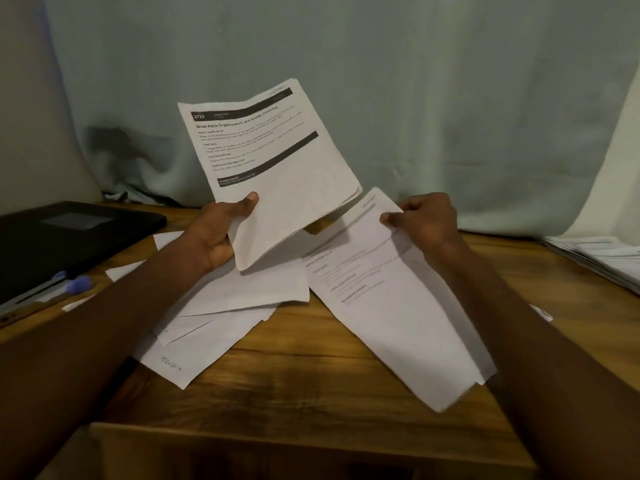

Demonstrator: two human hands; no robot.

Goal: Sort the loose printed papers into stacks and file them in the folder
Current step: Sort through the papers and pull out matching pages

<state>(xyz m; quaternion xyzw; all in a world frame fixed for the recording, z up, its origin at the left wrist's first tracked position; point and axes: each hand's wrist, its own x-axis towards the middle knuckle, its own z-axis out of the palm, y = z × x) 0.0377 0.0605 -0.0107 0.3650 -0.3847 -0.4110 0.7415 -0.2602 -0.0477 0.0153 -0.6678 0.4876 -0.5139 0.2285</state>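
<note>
The left hand [221, 233] is holding up a small bundle of printed sheets [273, 157], with the thumb pressing on the front near the lower edge and the other fingers hidden behind the paper. The right hand [424, 216] is pinching the far corner of another sheet [391, 299], which is hanging down from the fingers and sloping toward the person, with its lower end over the wooden table [311, 386]. Between and under the two hands, more loose papers [221, 306] are lying in an untidy fan on the table. The black folder [69, 233] is lying closed to the left of the left hand, and another pile of papers [602, 258] is resting far to the right of the right hand.

I judge that the person is sorting: reading the heading of each sheet and deciding to which stack it belongs. To do this step well, the right hand should be bringing its sheet flat and turning it so the heading can be compared with the top page of the bundle. If they match, it is better to slide the sheet behind the bundle with edges aligned, because the bundle's lower edges are already fanning apart. The pinch on one corner is weak, so the sheet may bend or slip.
</note>
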